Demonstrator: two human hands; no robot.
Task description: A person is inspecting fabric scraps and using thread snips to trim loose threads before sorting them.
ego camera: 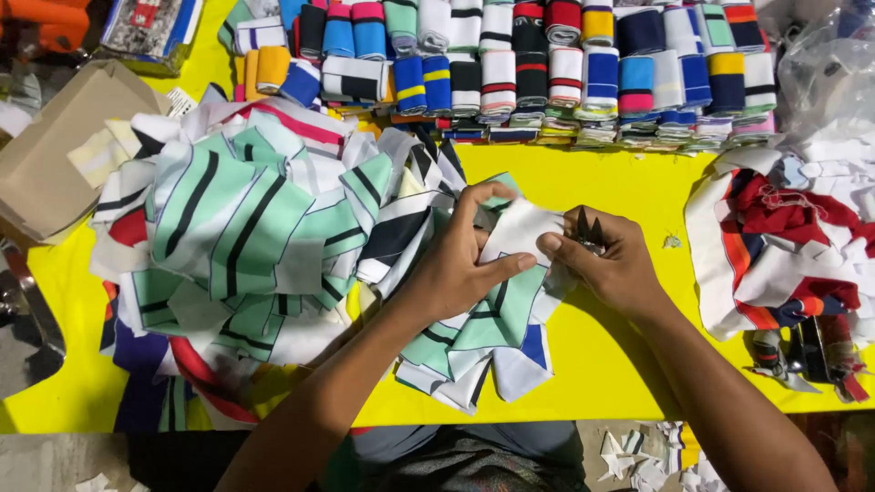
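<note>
My left hand (460,264) pinches a white and mint-green striped fabric piece (519,232) over the yellow table (602,355). My right hand (606,260) grips the same piece at its right edge and holds small dark scissors (588,228), their tips poking up above the fingers. Below the hands, more mint, white and blue striped pieces (483,351) hang toward the table's front edge.
A large heap of striped fabric pieces (237,237) lies at the left. Rows of folded striped collars (547,64) line the back. A red, white and blue fabric pile (784,237) sits at the right. A cardboard box (55,146) stands far left. Fabric scraps (638,456) litter the floor.
</note>
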